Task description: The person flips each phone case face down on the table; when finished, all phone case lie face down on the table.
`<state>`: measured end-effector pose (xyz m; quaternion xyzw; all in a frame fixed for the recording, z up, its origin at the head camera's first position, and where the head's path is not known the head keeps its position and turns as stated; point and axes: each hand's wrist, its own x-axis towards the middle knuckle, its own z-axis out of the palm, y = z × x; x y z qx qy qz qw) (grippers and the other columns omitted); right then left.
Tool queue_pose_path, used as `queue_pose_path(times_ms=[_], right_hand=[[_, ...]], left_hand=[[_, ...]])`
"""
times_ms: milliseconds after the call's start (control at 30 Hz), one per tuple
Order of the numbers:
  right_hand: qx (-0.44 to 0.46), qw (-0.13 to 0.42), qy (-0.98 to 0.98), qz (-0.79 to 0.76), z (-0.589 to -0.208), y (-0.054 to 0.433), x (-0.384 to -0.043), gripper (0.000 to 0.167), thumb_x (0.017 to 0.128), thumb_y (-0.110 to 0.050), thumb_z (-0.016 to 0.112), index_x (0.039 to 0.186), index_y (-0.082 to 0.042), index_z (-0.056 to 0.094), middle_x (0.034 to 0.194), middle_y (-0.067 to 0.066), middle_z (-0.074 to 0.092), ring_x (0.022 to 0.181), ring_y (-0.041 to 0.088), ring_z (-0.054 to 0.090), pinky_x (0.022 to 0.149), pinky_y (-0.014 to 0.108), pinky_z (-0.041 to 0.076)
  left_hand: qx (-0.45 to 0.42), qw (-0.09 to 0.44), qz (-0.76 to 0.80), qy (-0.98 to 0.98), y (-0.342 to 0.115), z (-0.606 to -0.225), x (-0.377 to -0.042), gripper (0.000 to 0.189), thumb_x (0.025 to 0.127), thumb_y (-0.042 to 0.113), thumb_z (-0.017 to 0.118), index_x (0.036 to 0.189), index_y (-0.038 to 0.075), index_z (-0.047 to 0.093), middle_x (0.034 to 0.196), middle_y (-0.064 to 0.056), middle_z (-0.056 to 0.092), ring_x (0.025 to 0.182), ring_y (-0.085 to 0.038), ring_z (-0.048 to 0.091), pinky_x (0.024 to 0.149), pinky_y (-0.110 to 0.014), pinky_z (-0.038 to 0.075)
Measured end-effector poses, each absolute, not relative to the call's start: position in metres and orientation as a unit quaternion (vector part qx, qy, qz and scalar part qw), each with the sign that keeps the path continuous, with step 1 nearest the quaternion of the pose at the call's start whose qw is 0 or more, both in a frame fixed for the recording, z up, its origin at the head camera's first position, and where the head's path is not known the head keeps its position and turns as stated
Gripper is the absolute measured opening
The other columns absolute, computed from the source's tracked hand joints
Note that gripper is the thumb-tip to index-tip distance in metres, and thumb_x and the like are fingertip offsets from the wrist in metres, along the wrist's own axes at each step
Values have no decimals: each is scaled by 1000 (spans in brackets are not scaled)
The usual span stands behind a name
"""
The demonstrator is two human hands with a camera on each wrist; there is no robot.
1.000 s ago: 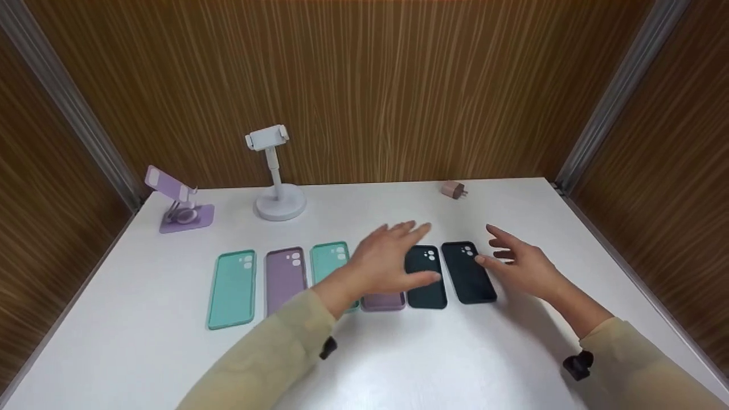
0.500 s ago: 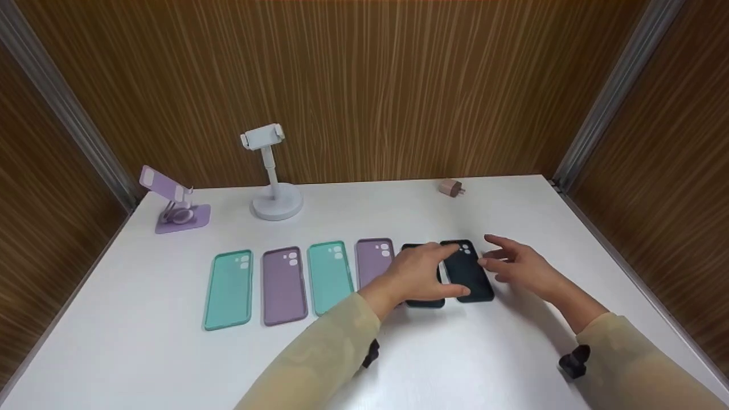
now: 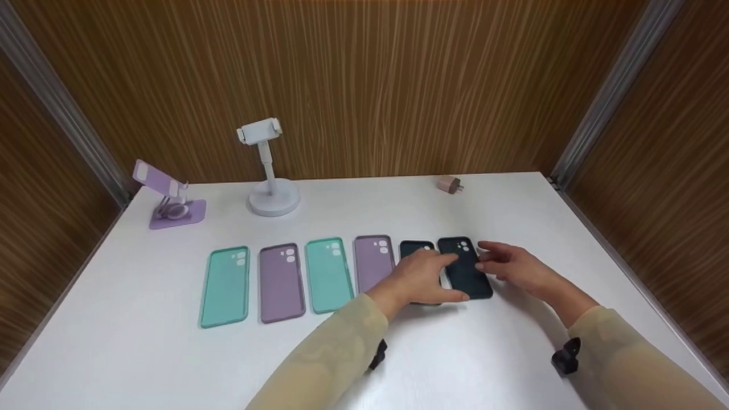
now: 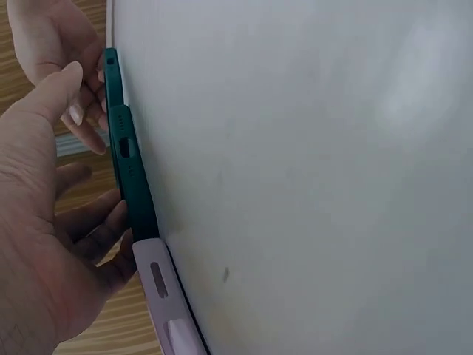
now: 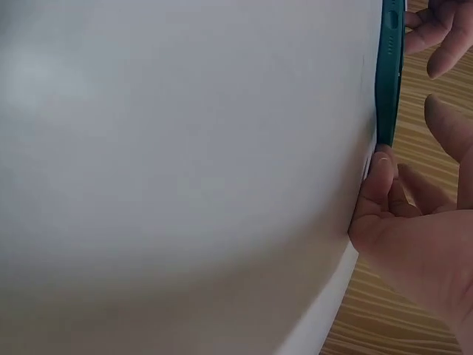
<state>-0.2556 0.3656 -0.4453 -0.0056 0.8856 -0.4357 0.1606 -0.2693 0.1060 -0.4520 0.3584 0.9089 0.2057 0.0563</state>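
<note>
Several phone cases lie in a row across the white table. Rightmost is a dark green phone case (image 3: 470,279), and the right hand (image 3: 515,269) touches its right edge, fingers loosely bent. In the right wrist view, fingertips meet the end of that dark green case (image 5: 387,81). The left hand (image 3: 420,278) spreads over the second dark case (image 3: 416,246), covering much of it, its thumb reaching toward the rightmost one. From the left wrist, its lower fingers rest along the side of a dark green case (image 4: 139,200), beside a pale purple case (image 4: 164,288).
Further left lie a purple case (image 3: 373,256), a mint case (image 3: 329,279), another purple case (image 3: 282,287) and another mint case (image 3: 225,290). Behind stand a purple folding phone stand (image 3: 176,199), a white phone stand (image 3: 273,193) and a pink charger plug (image 3: 449,183).
The left hand has moved right and down from above the purple case to the second dark case. The right hand stays at the rightmost case, its fingers slightly lower.
</note>
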Motion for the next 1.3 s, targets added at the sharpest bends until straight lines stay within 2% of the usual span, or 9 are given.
queue_pose_path(times_ms=[167, 400, 567, 867, 1067, 1300], right_hand=[[-8, 158, 889, -429, -447, 365, -255, 75, 104, -36, 70, 165, -6, 36, 152, 24, 52, 133, 39, 51, 115, 55, 42], [-12, 153, 898, -412, -450, 363, -255, 74, 102, -31, 73, 162, -3, 40, 155, 24, 49, 132, 37, 50, 115, 52, 42], [-6, 154, 898, -413, -448, 364, -255, 74, 103, -31, 72, 163, -4, 39, 159, 25, 45, 137, 40, 46, 117, 55, 40], [-7, 151, 900, -409, -449, 357, -254, 71, 103, -27, 72, 162, -4, 41, 154, 23, 49, 132, 37, 47, 116, 54, 40], [-11, 156, 893, -421, -448, 356, -255, 72, 103, -26, 72, 163, -3, 39, 160, 24, 44, 138, 39, 45, 119, 56, 37], [-10, 167, 881, -442, -447, 363, -255, 75, 103, -34, 71, 165, -7, 37, 163, 26, 39, 143, 43, 41, 119, 59, 36]], left_hand=[[355, 55, 200, 911, 109, -455, -270, 82, 90, 67, 73, 156, 21, 56, 151, -5, 59, 137, -21, 54, 116, -34, 41], [350, 41, 179, 919, 114, -458, -268, 75, 89, 66, 76, 147, 20, 65, 149, -4, 59, 133, -21, 54, 114, -33, 43], [347, 31, 174, 921, 116, -456, -268, 69, 88, 62, 77, 142, 18, 70, 146, -3, 61, 129, -21, 55, 111, -35, 45], [330, 43, 189, 924, 111, -457, -264, 69, 89, 60, 79, 142, 18, 69, 149, -2, 59, 134, -22, 53, 114, -36, 43], [332, 35, 195, 922, 109, -457, -265, 67, 89, 61, 79, 140, 18, 71, 148, -2, 60, 132, -21, 54, 113, -37, 44], [338, 29, 183, 923, 113, -457, -267, 66, 88, 61, 79, 138, 19, 72, 144, -1, 62, 130, -20, 55, 112, -35, 45]])
